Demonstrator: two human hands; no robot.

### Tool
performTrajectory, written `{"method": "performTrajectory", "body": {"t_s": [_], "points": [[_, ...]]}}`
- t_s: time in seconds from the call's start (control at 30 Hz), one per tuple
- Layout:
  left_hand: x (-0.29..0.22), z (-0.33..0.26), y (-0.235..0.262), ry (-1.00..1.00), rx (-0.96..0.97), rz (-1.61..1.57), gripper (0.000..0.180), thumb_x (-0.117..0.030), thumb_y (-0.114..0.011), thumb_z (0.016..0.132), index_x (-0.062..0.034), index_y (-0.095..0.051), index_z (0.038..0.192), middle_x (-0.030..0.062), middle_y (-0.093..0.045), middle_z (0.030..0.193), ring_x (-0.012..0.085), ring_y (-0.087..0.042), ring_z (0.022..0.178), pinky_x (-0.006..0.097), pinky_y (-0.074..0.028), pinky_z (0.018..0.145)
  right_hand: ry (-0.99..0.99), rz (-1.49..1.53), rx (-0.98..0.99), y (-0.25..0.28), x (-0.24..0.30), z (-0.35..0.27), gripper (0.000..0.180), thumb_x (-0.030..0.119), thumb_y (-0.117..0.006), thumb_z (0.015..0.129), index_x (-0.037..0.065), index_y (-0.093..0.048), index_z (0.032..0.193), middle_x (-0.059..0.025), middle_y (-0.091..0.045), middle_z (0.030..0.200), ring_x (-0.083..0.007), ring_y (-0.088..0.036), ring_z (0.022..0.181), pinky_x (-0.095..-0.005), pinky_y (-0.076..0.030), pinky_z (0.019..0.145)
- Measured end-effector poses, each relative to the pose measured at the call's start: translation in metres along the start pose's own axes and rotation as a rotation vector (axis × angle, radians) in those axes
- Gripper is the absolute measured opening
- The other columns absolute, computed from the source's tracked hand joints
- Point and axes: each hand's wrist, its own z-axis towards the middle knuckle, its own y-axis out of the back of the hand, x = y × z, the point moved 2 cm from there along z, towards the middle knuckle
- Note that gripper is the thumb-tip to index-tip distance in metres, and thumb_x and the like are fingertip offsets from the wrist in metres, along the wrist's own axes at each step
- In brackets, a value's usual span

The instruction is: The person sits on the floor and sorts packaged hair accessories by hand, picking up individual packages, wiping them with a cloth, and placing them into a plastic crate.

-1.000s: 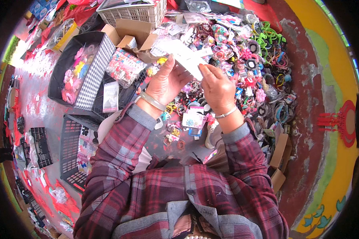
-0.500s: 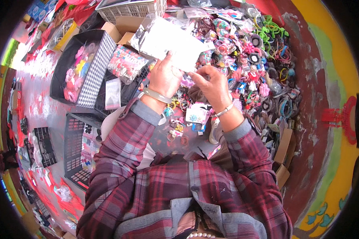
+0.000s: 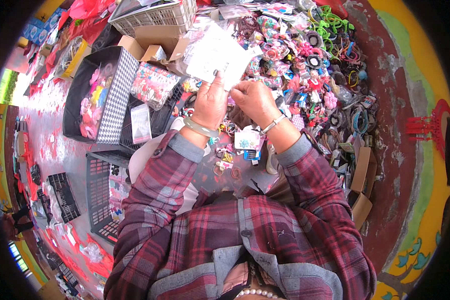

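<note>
A white sheet-like packet (image 3: 216, 52), bright with glare and with small dark marks on it, is held up before me. My left hand (image 3: 209, 106) grips its near edge, thumb lying on top and the other fingers hidden beneath. At the packet's lower right corner, my right hand (image 3: 258, 103) is closed in a pinch; what is between those fingertips is too small to make out. Below the hands lie a small card with a blue flower ornament (image 3: 245, 141) and several hair ties (image 3: 225, 164).
A large heap of hair accessories (image 3: 305, 75) spreads to the right. On the left stand a black houndstooth box (image 3: 116, 97) with colourful flowers, a bag of small patterned items (image 3: 155, 86) and a dark crate (image 3: 99, 200). An open cardboard box (image 3: 157, 35) and a pale basket (image 3: 157, 17) are behind.
The packet now tilts so that its dark marks show. My right hand has turned, its fingertips shifting slightly left along the packet's corner. The whole view has shifted a little.
</note>
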Motion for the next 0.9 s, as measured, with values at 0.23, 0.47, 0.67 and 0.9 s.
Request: {"method": "performTrajectory", "body": {"t_s": [0.23,0.47,0.67,0.9], "points": [[-0.004,0.002,0.000,-0.003,-0.024,-0.040,0.034,-0.017,-0.038,0.094,0.0025,-0.040,0.121,0.0147,-0.049,0.116,0.0251,-0.051,0.106,0.037,-0.042,0.091,0.054,0.055,-0.038,0.005,-0.003,0.002,0.023,0.025,-0.055,0.071,0.006,-0.067,0.076,-0.0180,-0.061,0.066,-0.0308,-0.061,0.064,-0.0368,-0.048,0.060],[-0.002,0.022,0.049,0.167,0.075,-0.445,0.032,-0.017,-0.039,0.092,0.0043,-0.043,0.115,0.0167,-0.054,0.110,0.0269,-0.056,0.099,0.037,-0.045,0.088,0.057,0.284,-0.068,0.008,-0.006,0.002,0.022,0.021,-0.055,0.072,0.001,-0.064,0.069,-0.0079,-0.058,0.054,-0.0150,-0.055,0.052,-0.0299,-0.044,0.052],[-0.014,0.023,0.035,0.176,-0.176,-0.311,0.031,-0.014,-0.037,0.092,0.0048,-0.041,0.116,0.0178,-0.055,0.109,0.0280,-0.055,0.101,0.038,-0.045,0.089,0.027,0.416,-0.025,0.010,-0.007,0.003,0.024,0.023,-0.056,0.074,0.001,-0.064,0.069,-0.0030,-0.058,0.057,-0.0098,-0.054,0.057,-0.0261,-0.043,0.055],[-0.017,0.014,0.004,-0.046,-0.178,-0.109,0.023,-0.015,-0.039,0.093,-0.0030,-0.047,0.111,0.0090,-0.057,0.101,0.0133,-0.058,0.082,0.022,-0.047,0.064,0.042,0.029,-0.136,0.022,0.012,0.001,0.030,0.036,-0.060,0.073,0.006,-0.063,0.077,-0.0120,-0.063,0.068,-0.0280,-0.063,0.066,-0.0370,-0.048,0.061]]}}
